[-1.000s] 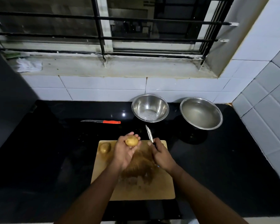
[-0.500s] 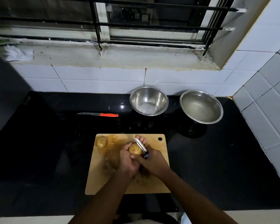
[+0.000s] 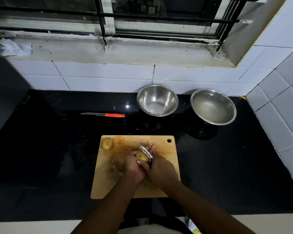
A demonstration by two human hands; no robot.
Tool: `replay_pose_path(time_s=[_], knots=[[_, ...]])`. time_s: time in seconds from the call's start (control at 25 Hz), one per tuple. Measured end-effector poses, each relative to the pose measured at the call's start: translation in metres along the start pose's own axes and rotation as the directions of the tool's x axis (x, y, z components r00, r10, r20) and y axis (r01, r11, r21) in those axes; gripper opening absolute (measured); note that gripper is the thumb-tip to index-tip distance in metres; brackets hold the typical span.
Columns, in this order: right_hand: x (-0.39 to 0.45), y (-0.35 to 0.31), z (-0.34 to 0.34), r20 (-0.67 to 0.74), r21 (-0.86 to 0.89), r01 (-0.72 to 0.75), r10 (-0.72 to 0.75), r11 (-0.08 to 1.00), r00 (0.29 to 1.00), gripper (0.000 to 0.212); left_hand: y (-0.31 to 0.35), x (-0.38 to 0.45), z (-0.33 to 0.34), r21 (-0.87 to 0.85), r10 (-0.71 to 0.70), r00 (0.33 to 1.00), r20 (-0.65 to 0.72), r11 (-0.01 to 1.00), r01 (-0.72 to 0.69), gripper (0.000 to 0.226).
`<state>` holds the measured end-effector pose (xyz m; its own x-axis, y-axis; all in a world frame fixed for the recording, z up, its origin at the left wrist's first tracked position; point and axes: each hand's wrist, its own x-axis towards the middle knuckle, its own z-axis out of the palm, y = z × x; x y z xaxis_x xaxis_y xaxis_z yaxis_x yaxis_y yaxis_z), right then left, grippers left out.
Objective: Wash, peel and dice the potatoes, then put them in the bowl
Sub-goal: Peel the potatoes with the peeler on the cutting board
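Your left hand [image 3: 134, 168] grips a potato [image 3: 141, 156] over the cutting board [image 3: 166, 149], fingers curled round it. Your right hand [image 3: 161, 169] holds the peeler [image 3: 146, 150] w/ blade on the potato's far-right side. 2nd potato [image 3: 107, 143] sits at board's far-left corner. Two steel bowls [image 3: 157, 100] stand far right on the tabletop [image 3: 57, 149]; knife [image 3: 103, 114] lies far left.

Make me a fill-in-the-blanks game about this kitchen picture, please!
1. The left hand holds a ____ over the wooden cutting board.
2. The right hand presses a metal ____ against it.
3. The knife on the black counter has an ____ handle.
4. Near the tiled wall stand ____ steel bowls, a smaller one and a wider one.

Missing words: potato; peeler; orange; two
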<state>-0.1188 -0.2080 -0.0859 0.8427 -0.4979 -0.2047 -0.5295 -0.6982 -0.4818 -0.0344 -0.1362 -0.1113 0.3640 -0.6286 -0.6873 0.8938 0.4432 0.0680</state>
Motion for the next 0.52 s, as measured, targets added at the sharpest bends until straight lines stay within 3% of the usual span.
replay_pose_path(time_s=[0.16,0.36,0.52], knots=[[-0.005,-0.010,-0.003,-0.004,-0.027,-0.021,0.021,0.999,1.000,0.079,-0.001,-0.005,0.009,-0.075,0.006,0.999,-0.034,0.997,-0.009,0.037],[-0.014,-0.025,-0.003,0.046,-0.137,0.021,-0.015,0.990,0.999,0.065,0.001,0.003,0.008,-0.039,0.089,0.993,-0.074,0.995,-0.092,0.032],[-0.013,-0.019,-0.003,-0.035,-0.110,0.010,-0.014,0.994,0.999,0.072,0.002,0.002,0.008,-0.001,0.105,0.994,-0.015,0.994,-0.105,0.037]])
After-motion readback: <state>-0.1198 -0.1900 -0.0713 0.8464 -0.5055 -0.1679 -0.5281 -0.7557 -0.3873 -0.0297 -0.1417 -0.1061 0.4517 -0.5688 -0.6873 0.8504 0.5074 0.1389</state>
